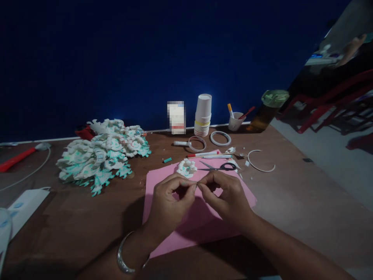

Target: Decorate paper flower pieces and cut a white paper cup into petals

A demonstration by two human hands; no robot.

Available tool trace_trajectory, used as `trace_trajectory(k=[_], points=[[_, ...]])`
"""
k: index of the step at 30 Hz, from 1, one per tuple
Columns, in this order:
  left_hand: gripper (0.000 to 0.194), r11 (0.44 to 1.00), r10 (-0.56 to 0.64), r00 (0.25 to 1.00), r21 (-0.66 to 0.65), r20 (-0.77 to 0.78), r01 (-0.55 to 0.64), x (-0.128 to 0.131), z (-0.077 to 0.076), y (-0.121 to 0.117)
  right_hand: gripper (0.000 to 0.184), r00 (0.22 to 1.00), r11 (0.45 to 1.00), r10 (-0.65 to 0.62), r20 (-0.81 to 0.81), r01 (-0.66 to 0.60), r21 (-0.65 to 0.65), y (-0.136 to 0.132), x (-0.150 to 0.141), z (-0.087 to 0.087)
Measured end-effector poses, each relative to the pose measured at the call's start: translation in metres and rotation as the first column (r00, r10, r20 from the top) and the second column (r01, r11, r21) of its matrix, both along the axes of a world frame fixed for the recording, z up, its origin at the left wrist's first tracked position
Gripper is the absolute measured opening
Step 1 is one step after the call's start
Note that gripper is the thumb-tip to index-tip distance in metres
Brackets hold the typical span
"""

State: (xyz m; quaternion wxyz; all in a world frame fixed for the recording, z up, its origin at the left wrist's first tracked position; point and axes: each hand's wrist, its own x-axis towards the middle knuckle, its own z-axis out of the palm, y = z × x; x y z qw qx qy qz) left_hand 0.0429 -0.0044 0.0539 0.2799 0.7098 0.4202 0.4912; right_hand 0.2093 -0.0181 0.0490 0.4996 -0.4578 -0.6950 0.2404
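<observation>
Over a pink paper sheet (166, 190), my left hand (175, 198) and my right hand (223, 192) meet fingertip to fingertip. Both are closed in a pinch; whatever sits between the fingertips is too small to make out. Just beyond my left hand a white cut-paper flower (187, 168) with green marks rests on the pink paper. Open-bladed scissors (224, 167) with black handles lie beyond my right hand. Behind them are a red marker (203, 154) and a green-tipped marker (217, 157).
A heap of white and green paper cutouts (107, 151) stands at left. Along the back are stacked paper cups (203, 114), tape rolls (220, 138), a cup of pens (236, 122) and a green-lidded bottle (268, 111). A power strip (21, 212) lies at left, a wire (258, 167) at right.
</observation>
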Motion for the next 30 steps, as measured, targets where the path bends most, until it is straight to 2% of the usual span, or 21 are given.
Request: trace_trajectory(k=[5,9,17,20,23,26,30], points=[[0.014,0.973,-0.059,0.989,-0.215,0.135,0.087,-0.0009,0.0024,0.0018,0.012,0.992,0.986,0.048,-0.120,-0.066,-0.153,0.0004,0.0013,0.0015],[0.015,0.944,-0.060,0.984,-0.311,0.165,0.109,-0.0013,0.0041,0.0022,0.013,0.976,0.958,0.069,-0.209,-0.123,-0.259,0.0017,0.0023,0.0041],[0.013,0.943,-0.055,0.984,-0.314,0.171,0.107,-0.0019,0.0014,0.0019,0.014,0.945,0.927,0.091,-0.314,-0.195,-0.320,0.0033,0.0013,0.0045],[0.015,0.920,-0.061,0.970,-0.363,0.235,0.146,-0.0019,0.0008,0.0028,0.014,0.903,0.910,0.115,-0.414,-0.263,-0.321,0.0034,0.0009,0.0032],[0.012,0.895,-0.075,0.956,-0.404,0.283,0.189,-0.0022,0.0008,0.0033,0.012,0.882,0.905,0.107,-0.460,-0.278,-0.321,0.0037,0.0009,0.0025],[0.009,0.903,-0.061,0.964,-0.397,0.258,0.163,-0.0022,0.0019,0.0033,0.012,0.887,0.909,0.113,-0.447,-0.274,-0.315,0.0039,0.0008,0.0028],[0.008,0.918,-0.045,0.970,-0.372,0.240,0.135,-0.0014,0.0043,0.0023,0.014,0.929,0.936,0.112,-0.354,-0.218,-0.277,0.0030,0.0007,0.0021]])
